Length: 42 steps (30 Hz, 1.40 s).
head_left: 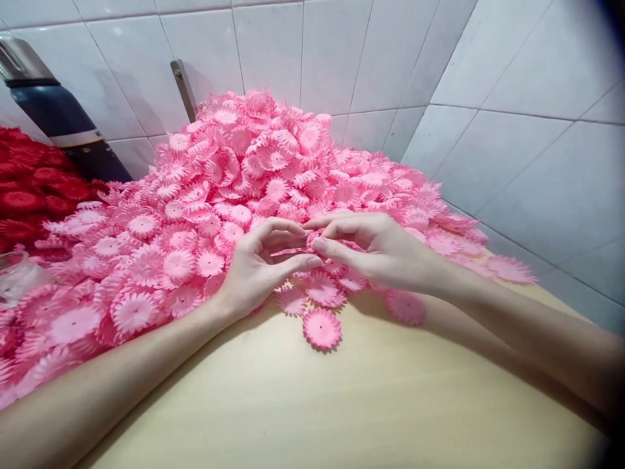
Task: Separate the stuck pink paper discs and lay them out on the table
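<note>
Just above the front of a pink heap, my right hand pinches a small pink scalloped fabric flower piece between thumb and fingers. My left hand is close beside it, its fingers curved and its thumb held apart from them. The left fingertips come up to the edge of that piece; whether they touch it I cannot tell. Below the hands, a single pink flower piece lies flat on the table, with a small dark hole at its centre. Several more overlap just behind it.
A large heap of pink flower pieces covers the back of the pale wooden table. At the left are a red heap, a dark blue bottle and clear plastic. White tiled walls stand behind and at the right.
</note>
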Motion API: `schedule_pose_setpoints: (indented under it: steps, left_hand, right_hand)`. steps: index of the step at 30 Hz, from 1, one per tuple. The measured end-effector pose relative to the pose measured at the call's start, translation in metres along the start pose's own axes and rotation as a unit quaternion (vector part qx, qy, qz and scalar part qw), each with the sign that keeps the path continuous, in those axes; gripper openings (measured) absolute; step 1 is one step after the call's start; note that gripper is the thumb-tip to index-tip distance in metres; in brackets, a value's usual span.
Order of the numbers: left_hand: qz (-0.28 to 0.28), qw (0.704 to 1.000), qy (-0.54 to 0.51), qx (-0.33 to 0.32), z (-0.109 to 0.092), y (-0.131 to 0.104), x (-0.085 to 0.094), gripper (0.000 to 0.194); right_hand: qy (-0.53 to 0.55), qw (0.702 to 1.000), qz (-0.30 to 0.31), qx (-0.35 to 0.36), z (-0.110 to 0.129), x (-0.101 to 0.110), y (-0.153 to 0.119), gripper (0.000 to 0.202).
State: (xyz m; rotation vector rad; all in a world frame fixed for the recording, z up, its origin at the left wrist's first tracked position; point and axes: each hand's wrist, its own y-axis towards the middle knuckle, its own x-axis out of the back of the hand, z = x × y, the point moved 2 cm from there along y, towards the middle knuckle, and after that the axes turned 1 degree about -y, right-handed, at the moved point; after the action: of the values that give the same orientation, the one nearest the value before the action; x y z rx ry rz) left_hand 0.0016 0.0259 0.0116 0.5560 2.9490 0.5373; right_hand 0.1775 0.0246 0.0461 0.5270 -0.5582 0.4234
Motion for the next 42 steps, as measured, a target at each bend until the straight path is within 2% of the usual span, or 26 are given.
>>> schedule_pose_setpoints:
  steps: [5,10,16,21,27,36,39,42]
  left_hand:
    - [-0.018,0.999,0.021,0.017,-0.0015,0.0015,0.0029,0.030]
    - [-0.022,0.999,0.016,0.041,-0.0013,0.0037,0.0048,0.031]
    - [-0.011,1.000,0.014,0.025,0.0012,0.0044,0.0059,0.027]
    - [-0.010,0.999,0.020,0.037,0.0023,0.0037,0.0066,0.029]
    - [0.031,0.997,-0.005,0.063,0.0017,0.0027,0.0053,0.035]
    - [0.022,0.998,-0.006,0.058,0.0033,0.0026,0.0062,0.028]
    - [0.006,0.998,0.002,0.054,0.0014,0.0027,0.0057,0.031]
    - [-0.015,0.998,0.014,0.054,-0.0011,0.0028,0.0045,0.036]
  right_hand:
    - [0.045,0.998,0.035,-0.002,-0.0002,-0.0005,0.0006,0.010]
    - [0.075,0.997,0.028,-0.009,-0.0043,0.0012,0.0008,0.008]
    - [0.102,0.994,0.035,-0.009,-0.0027,-0.0002,0.0000,0.007]
    - [0.102,0.994,0.027,-0.011,-0.0024,0.0014,0.0004,0.007]
    - [0.105,0.994,0.028,-0.012,-0.0012,0.0013,-0.0004,0.010]
    - [0.031,0.999,0.011,0.016,-0.0021,0.0012,-0.0020,0.003]
    - [0.031,0.999,-0.009,0.040,-0.0049,0.0018,-0.0017,0.010]
    - [0.009,0.995,-0.025,0.099,-0.0066,-0.0011,-0.0010,0.021]
